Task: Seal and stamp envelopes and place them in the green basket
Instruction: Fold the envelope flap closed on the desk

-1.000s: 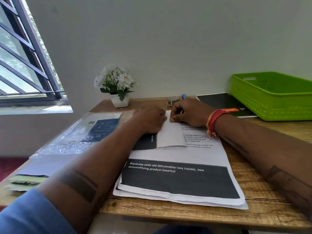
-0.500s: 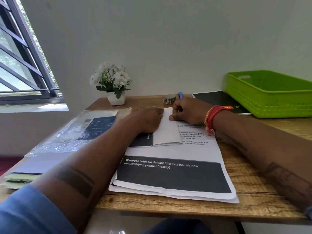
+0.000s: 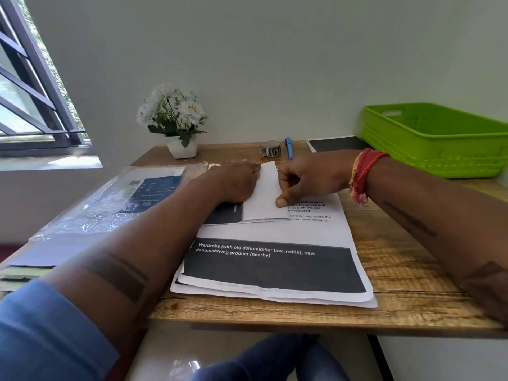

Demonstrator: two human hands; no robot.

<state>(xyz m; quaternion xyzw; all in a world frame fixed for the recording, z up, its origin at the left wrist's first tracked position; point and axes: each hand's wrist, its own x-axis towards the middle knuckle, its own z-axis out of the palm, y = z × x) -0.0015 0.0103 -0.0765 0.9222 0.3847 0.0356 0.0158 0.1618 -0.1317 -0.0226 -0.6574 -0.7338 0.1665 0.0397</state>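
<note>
One folded paper on a stack of printed sheets, mid table. Left hand presses it, fingers curled down; right hand curled, thumb on paper edge. One green basket far right, one pen, one tape roll, one flower pot.

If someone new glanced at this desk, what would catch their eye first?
Two hands, the left hand and right hand, press a folded white paper at the desk's middle, atop printed sheets. A bright green basket sits far right; white flowers stand at the back.
</note>
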